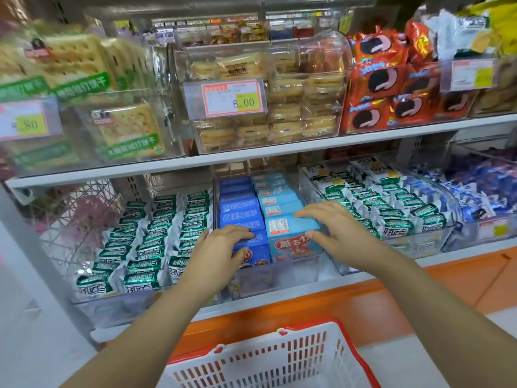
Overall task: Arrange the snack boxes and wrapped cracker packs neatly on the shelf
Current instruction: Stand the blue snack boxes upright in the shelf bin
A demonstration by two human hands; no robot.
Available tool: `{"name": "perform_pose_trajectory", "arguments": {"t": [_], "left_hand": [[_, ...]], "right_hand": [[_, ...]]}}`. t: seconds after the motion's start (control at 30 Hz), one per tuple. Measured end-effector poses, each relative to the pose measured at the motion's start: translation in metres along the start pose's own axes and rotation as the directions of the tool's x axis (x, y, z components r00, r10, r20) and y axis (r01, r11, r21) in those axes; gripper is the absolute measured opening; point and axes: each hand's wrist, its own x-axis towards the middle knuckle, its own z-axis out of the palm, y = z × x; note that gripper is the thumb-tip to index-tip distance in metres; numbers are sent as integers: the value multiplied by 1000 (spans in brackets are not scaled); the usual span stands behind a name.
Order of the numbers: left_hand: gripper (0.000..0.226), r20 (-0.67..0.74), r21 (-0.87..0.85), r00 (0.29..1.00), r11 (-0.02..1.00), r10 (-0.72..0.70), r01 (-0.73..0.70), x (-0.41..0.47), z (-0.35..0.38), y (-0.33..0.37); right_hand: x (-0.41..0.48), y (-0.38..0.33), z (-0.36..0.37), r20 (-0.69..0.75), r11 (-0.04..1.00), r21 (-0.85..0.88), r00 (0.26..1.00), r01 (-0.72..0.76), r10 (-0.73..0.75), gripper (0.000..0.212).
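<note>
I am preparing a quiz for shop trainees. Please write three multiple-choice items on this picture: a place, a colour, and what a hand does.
1. Where do the blue boxes stand?
A. in a clear bin between green-and-white packs
B. on the floor
C. on a trolley

2. What colour is the front right box, under the right hand?
A. red
B. light blue
C. yellow

3. What does the left hand do?
A. hangs idle
B. holds a price tag
C. grips the front dark blue box

Key: 1 A, packs flank the bin on both sides; 2 B, its top is pale blue; 3 C, fingers curl over its top edge.
</note>
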Motion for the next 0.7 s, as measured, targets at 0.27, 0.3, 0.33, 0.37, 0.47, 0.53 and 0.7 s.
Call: {"name": "perform_pose_trajectory", "arguments": {"t": [0.27, 0.3, 0.33, 0.37, 0.47, 0.53, 0.7], "left_hand": [[33, -49, 19, 999, 1000, 21, -20, -1, 5, 6], [35, -34, 54, 999, 998, 35, -33, -1, 5, 11], [38, -8, 89, 999, 995, 46, -45, 0, 4, 15], [40, 30, 122, 998, 991, 55, -58, 2, 4, 19], [45, 173, 213, 982, 971, 73, -110, 8, 7, 23], [46, 207, 213, 976, 971, 64, -109, 10, 9, 21], [44, 198, 219, 975, 965, 102, -145, 8, 11, 15]], "right_hand": [[-1, 18, 28, -1, 993, -80, 996, -83, 84, 41], [1, 19, 28, 1, 993, -77, 996, -86, 86, 40], [2, 19, 27, 6, 994, -72, 996, -86, 86, 39], [4, 19, 27, 14, 994, -60, 996, -87, 88, 37], [11, 21, 22, 20, 997, 20, 997, -79, 79, 32], [22, 23, 16, -37, 997, 56, 997, -60, 62, 34], [62, 26, 6, 84, 990, 39, 988, -134, 130, 42]]}}
